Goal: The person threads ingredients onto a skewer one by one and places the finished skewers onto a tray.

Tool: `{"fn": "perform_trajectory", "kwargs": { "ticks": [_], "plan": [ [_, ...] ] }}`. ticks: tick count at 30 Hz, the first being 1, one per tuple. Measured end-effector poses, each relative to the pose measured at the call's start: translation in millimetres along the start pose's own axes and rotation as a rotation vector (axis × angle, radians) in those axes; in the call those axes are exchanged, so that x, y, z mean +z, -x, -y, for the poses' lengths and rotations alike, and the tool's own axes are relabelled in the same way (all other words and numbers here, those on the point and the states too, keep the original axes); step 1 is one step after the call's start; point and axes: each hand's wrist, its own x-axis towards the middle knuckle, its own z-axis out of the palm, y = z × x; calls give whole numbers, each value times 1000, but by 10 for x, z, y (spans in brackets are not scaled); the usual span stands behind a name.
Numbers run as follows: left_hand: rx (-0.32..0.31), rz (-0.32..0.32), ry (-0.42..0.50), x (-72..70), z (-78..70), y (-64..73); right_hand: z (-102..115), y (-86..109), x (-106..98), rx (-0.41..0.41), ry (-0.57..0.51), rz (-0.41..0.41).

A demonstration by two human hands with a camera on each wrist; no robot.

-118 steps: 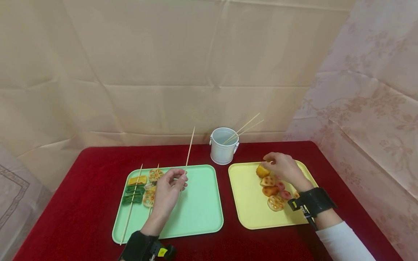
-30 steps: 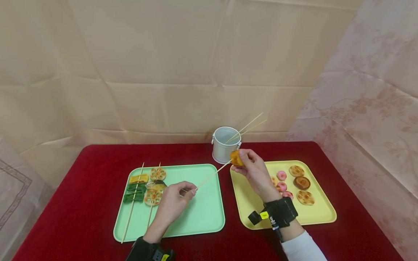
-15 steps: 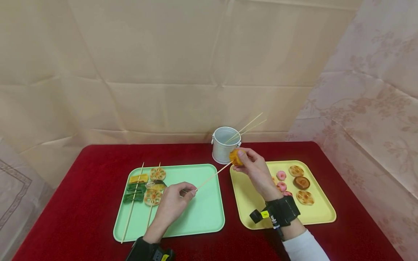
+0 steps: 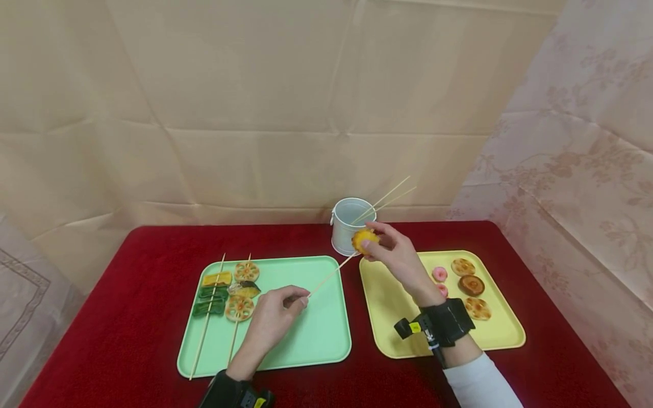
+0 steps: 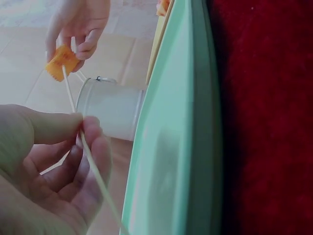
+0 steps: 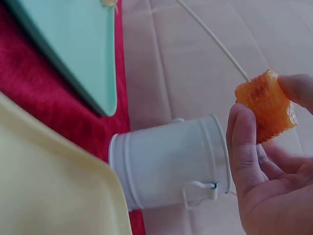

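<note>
Two loaded wooden skewers point(image 4: 210, 306) lying on mint-green rectangular tray point(image 4: 323, 334). Your left hand point(image 4: 275, 317) pinching thin pale wooden stick point(image 4: 334, 275), tip at ridged yellow-orange food chunk point(image 4: 364, 241) before white metal bucket point(image 4: 343, 237). Your right hand point(image 4: 400, 260) pinching chunk, near yellow rectangular tray point(image 4: 395, 331).

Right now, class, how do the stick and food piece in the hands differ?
The stick is long and thin; the food piece is short and chunky. The stick is pale, the food piece golden. Both are held: stick in left hand, food piece in right hand.
</note>
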Motion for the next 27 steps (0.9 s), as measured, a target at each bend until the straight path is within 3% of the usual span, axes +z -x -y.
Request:
{"fn": "perform_trajectory", "kwargs": {
  "ticks": [7, 19, 27],
  "plan": [
    [-11, 35, 46, 31, 7, 10, 27, -45, 114, 102, -88, 3],
    [-19, 95, 233, 81, -4, 0, -44, 4, 321, 103, -134, 110],
    [-30, 196, 311, 76, -3, -8, -93, 24, 403, 112, -135, 89]
  ]
}}
